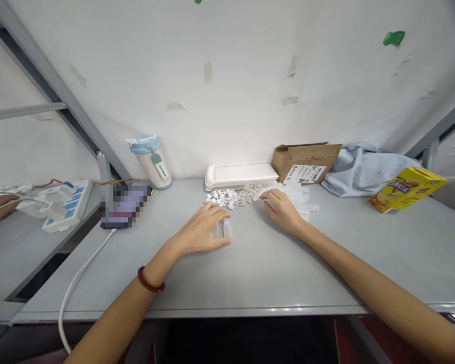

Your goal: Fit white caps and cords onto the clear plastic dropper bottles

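White pieces (227,230) partly behind left hand (202,231)

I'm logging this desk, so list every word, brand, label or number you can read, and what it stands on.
No text can be read with certainty.
Tumbler: dark lettering on its side, too small and blurred.
Yellow box: large stylised lettering, too blurred.
Cardboard box: markings and a white label, too small.
Phone: pixelated, unreadable.
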Demonstrator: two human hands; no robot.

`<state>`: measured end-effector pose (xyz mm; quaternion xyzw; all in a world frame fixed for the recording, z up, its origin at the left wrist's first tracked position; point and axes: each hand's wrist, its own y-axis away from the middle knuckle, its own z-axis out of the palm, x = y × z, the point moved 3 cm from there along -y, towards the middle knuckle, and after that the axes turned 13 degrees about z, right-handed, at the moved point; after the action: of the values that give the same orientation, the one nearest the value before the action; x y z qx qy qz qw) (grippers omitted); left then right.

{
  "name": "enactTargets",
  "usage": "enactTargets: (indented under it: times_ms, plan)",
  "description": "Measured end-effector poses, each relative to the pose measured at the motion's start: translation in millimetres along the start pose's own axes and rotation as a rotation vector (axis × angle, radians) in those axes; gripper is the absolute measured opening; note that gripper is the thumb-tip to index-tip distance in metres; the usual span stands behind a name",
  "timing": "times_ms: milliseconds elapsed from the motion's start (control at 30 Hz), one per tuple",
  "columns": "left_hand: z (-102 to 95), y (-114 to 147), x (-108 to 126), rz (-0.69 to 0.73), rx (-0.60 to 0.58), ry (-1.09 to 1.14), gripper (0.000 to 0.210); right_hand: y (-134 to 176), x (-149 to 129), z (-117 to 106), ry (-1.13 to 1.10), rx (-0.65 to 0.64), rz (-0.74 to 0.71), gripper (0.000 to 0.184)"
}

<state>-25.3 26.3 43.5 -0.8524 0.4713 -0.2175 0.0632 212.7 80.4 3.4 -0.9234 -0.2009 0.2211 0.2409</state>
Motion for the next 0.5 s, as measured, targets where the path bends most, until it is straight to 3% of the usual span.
enactTargets:
  times_ms: [233,500]
  plan:
    - [5.9,-1.4,-1.3,-0.027,-0.044,-0.006,0.033,0.5,4.5,-3.1,0.100,0.017,-0.004,0.025]
    - [2.7,5.3,-12.8,-0.081,-0.082,0.093,0.041,0.9,1.6,-13.1,0.108,-0.007,-0.011,0.025]
